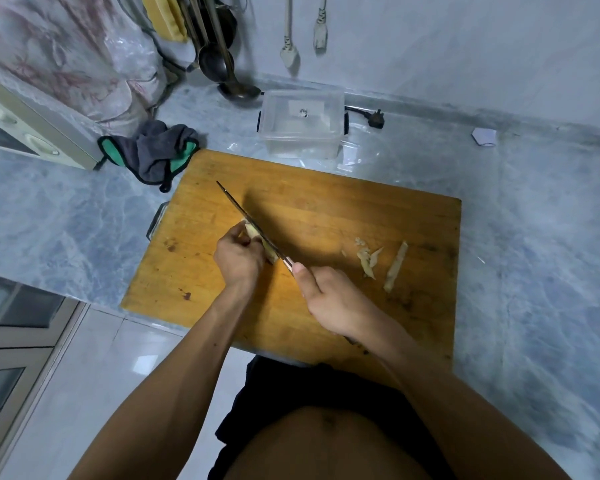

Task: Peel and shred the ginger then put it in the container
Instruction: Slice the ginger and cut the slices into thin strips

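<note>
Gripping ginger (257, 241) on the board (326, 216), left hand (238, 259) meets right hand's (333, 301) knife (246, 220).

Odds and ends on the marble counter

A grey-green cloth (153, 152) lies crumpled by the oven (21, 133); ladles (222, 69) and plugs (290, 57) hang behind.

pale peeled ginger (269, 249) on board; clear container (300, 124) open beyond

Wooden cutting board (326, 209), matt, stained. Clear plastic container (302, 123) at 12 o'clock. Glossy marbled countertop (534, 237). Metal knife (246, 220).
</note>
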Motion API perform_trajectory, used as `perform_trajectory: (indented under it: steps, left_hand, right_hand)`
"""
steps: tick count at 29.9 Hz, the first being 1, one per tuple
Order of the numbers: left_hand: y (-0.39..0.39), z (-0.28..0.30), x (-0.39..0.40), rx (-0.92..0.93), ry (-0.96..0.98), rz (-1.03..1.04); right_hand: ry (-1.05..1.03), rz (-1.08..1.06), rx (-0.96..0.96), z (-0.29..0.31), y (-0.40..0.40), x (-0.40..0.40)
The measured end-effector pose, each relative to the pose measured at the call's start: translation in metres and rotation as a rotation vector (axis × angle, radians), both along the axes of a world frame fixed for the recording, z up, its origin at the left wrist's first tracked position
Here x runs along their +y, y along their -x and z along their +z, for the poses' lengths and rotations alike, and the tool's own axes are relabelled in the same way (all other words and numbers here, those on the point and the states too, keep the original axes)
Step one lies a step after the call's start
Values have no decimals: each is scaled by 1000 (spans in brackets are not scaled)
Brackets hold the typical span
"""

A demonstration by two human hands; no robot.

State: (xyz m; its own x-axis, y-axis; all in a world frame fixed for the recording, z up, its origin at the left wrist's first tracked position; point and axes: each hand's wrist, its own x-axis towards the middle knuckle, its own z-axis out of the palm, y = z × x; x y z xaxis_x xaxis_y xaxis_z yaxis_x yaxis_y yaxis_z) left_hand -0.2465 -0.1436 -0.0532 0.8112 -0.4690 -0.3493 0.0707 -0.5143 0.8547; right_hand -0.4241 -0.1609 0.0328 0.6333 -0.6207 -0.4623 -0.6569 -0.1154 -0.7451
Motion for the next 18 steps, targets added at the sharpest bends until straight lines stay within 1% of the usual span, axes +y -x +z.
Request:
perform_trajectory:
  steps: [11, 18]
  left_hand:
    - [1, 6, 3, 5, 40, -50]
    - [1, 8, 4, -29, 2, -56]
  right_hand:
    - [13, -24, 6, -2, -3, 3]
    - [-2, -20, 30, 1, -7, 0]
